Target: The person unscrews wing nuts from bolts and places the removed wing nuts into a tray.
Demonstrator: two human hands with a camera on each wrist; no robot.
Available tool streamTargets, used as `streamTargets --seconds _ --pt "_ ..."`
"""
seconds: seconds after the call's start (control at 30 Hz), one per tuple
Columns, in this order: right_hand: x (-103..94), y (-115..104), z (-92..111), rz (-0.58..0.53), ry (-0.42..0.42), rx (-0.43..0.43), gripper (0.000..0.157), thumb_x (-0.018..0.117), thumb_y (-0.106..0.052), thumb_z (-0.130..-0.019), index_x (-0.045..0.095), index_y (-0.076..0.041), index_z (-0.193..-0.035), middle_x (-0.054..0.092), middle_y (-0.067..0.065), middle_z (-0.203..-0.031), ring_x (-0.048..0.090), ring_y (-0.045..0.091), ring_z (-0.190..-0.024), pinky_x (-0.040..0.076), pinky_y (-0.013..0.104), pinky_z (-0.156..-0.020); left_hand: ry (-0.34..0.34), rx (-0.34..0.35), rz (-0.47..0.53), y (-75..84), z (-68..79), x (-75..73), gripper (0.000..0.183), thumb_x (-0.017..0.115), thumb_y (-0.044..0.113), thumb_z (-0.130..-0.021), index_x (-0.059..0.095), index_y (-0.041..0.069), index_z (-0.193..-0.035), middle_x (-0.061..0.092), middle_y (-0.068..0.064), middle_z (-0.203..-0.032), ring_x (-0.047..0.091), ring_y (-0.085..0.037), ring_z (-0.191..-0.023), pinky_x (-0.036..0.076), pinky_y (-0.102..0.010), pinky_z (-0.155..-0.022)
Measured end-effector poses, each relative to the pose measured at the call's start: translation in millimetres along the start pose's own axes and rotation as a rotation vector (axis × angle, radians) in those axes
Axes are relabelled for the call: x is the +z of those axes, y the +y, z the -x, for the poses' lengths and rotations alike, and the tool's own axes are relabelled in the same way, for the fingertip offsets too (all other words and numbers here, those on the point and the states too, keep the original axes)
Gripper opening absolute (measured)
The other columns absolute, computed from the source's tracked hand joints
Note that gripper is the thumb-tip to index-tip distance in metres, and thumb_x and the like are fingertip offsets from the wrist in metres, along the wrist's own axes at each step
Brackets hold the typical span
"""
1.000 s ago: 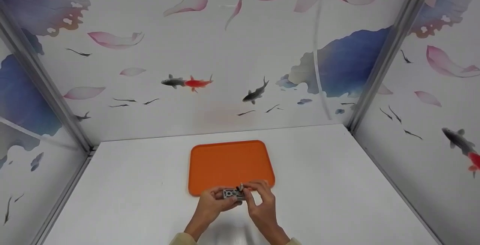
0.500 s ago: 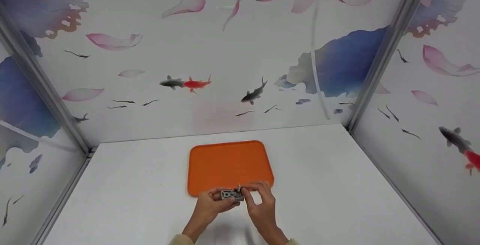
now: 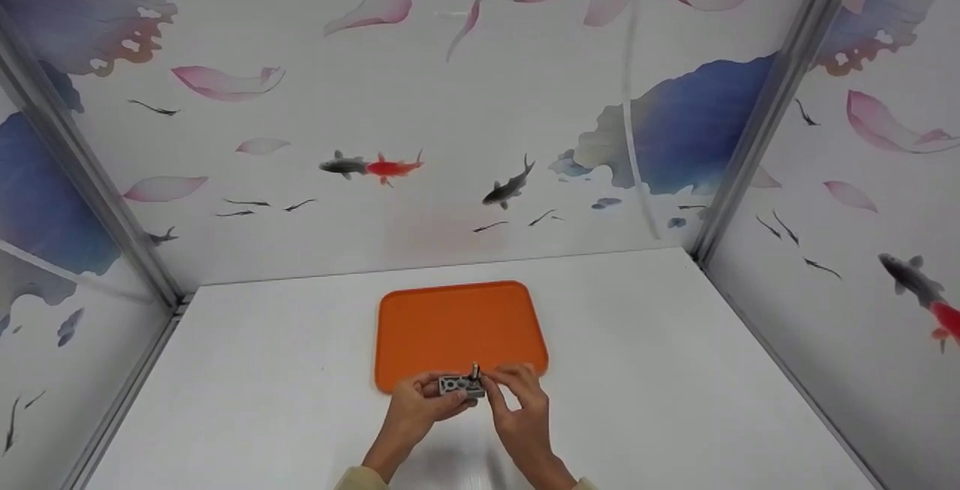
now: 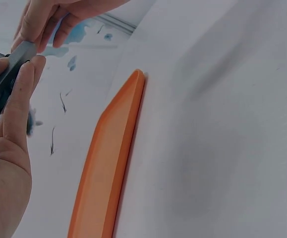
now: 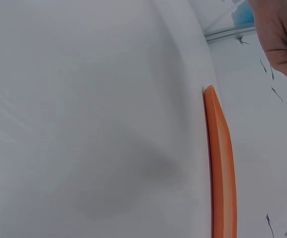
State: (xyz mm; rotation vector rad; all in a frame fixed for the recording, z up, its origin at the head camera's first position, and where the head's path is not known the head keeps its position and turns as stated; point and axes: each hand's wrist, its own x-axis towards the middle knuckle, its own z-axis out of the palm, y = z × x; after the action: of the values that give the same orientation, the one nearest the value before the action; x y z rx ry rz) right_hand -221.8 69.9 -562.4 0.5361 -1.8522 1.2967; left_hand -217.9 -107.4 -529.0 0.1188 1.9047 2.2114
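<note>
A small grey rectangular block (image 3: 452, 383) with round recesses in its upper face is held above the near edge of the orange tray. My left hand (image 3: 411, 406) grips it from the left, thumb on the near side and fingers behind. At its right end a slim pin-like part (image 3: 475, 371) stands upright. The thumb and index finger of my right hand (image 3: 523, 409) pinch at that end, next to the pin. In the left wrist view the block (image 4: 7, 82) appears edge-on between the fingers. The right wrist view shows only part of the right hand (image 5: 282, 37), without the block.
An orange tray (image 3: 461, 325) with a low raised rim lies on the white table (image 3: 660, 370), just beyond the hands. White panels (image 3: 450, 107) printed with fish and lotus petals enclose the table at the back and both sides, joined by metal corner posts (image 3: 772, 115).
Both hands have shifted slightly left with the block. The pin-like part at the block's right end, tilted before, now stands more upright and shows more clearly. The tray has stayed in place.
</note>
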Motion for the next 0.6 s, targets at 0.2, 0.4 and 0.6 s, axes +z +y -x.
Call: streamTargets --seconds 0.2,0.4,0.6 --pt "0.8 1.2 1.5 -0.005 -0.026 0.002 0.029 0.076 0.007 -0.081 0.077 -0.01 -0.104 0.07 0.001 -0.096 0.061 0.016 -0.094 0.056 0.02 -0.082 -0.004 -0.001 0.017 -2.1 0.9 1.0 0.046 0.076 0.004 -0.087 0.058 -0.013 -0.126 0.074 -0.019 -0.112 0.075 -0.025 -0.099 0.064 -0.034 -0.088" --pt "3.5 -1.2 2.3 0.014 -0.038 0.016 0.032 0.079 0.008 -0.075 0.075 -0.005 -0.105 0.069 0.004 -0.095 0.061 0.02 -0.093 0.056 0.023 -0.081 -0.007 -0.011 0.009 -3.0 0.0 3.2 0.046 0.077 0.007 -0.087 0.059 -0.012 -0.125 0.074 -0.018 -0.111 0.075 -0.025 -0.1 0.064 -0.036 -0.089" --pt "5.8 0.0 3.6 0.002 -0.064 0.025 0.031 0.08 0.005 -0.076 0.075 -0.007 -0.105 0.069 0.003 -0.098 0.062 0.019 -0.092 0.058 0.025 -0.078 -0.004 -0.015 0.008 -3.3 -1.2 1.9 0.046 0.078 0.008 -0.086 0.06 -0.011 -0.123 0.074 -0.018 -0.11 0.075 -0.025 -0.099 0.064 -0.036 -0.088"
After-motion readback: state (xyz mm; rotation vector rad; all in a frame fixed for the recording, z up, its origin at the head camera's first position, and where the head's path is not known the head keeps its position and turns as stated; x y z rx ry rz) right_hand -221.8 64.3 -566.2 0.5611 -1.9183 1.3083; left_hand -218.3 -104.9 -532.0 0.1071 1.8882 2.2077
